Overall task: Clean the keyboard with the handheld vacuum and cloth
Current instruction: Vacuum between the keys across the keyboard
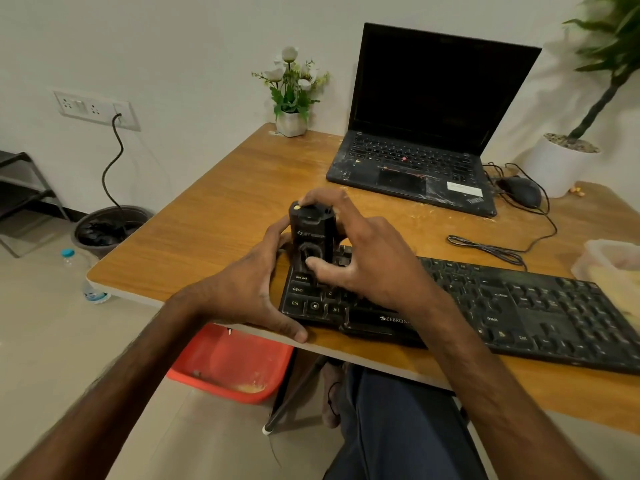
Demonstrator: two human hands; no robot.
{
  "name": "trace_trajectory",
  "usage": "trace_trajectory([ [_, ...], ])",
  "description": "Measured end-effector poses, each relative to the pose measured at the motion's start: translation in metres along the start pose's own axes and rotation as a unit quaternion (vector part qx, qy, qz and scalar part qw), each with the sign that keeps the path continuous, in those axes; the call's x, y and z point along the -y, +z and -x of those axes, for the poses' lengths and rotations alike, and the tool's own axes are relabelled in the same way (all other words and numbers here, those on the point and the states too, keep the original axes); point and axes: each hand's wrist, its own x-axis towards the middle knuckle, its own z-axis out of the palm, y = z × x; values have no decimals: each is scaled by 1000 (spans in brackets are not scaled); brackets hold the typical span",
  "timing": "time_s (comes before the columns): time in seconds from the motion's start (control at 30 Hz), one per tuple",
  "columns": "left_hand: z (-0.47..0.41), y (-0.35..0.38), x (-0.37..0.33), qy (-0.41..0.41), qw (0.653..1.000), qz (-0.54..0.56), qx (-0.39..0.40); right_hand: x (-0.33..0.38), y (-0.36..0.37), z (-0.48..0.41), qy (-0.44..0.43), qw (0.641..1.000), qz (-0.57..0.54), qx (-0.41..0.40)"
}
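Keyboard lies along the bench's near edge, its left end under both hands. The vacuum stands upright on the left-hand keys, nozzle down, probably so suction goes straight into the gaps. The right hand wraps the vacuum from the side, thumb over its front button and a finger on top, likely to steer and switch it. The left hand cups the keyboard's left corner, half closed, thumb on the bench edge, seemingly to brace it. The keys are black and look dusty and smudged. No cloth is visible.
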Motion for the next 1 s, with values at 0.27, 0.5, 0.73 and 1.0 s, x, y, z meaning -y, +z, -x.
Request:
trace_trajectory([
  [0.27, 1, 0, -2, 0, 1000, 7, 4, -6, 0, -6, -32, 998, 60, 1],
  [0.5, -1, -1, -1, 0, 1000, -7, 0, -7, -15, -5, -28, 992, 106, 62],
  [0.73, 0, 1, -2, -7, 999, -38, 4, -1, 6, -7, -73, 992, 90, 50],
  [1.0, 0, -1, 0, -14, 1000, -16, 7, -13, -53, 16, 86, 991, -20, 99],
])
